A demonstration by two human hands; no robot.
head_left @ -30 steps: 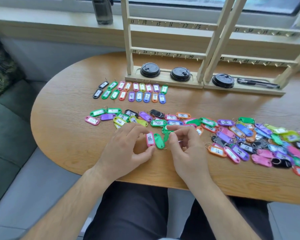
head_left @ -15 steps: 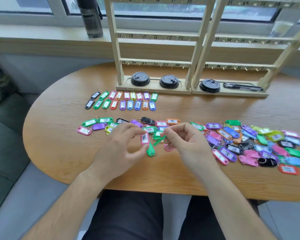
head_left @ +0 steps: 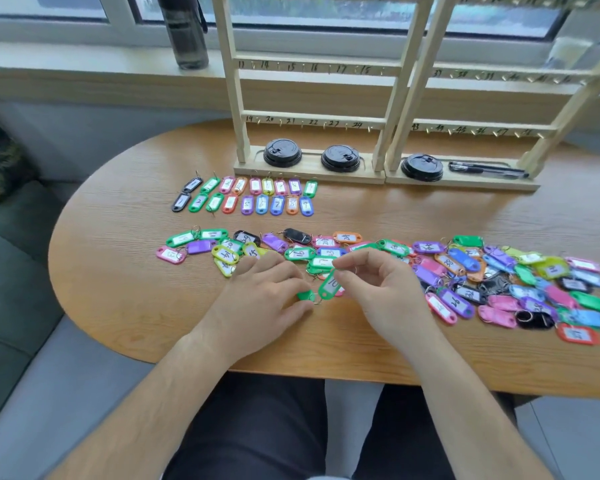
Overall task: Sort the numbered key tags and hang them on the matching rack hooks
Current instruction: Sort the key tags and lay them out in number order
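Note:
My right hand [head_left: 378, 292] pinches the top end of a green key tag numbered 10 [head_left: 330, 286], which hangs tilted just above the table. My left hand [head_left: 267, 299] pinches a second green tag [head_left: 305, 295] between thumb and fingers, touching the lower end of tag 10. Two neat rows of sorted tags [head_left: 250, 197] lie in front of the left wooden rack [head_left: 312, 123]. The right wooden rack [head_left: 482, 128] stands beside it. Both racks show numbered hooks with no tags on them. A loose spread of coloured tags [head_left: 499, 278] runs across the table to the right.
Black cup lids [head_left: 282, 153] [head_left: 340, 158] [head_left: 421, 167] and a pen [head_left: 485, 168] sit on the rack bases. A dark bottle [head_left: 187, 32] stands on the windowsill. The oval wooden table [head_left: 118, 271] has its front edge at my lap; a grey sofa [head_left: 14, 306] lies left.
The pink tag 16 that my left hand held is no longer in its fingers. My right hand has raised green tag 10. The view has tilted up toward the racks.

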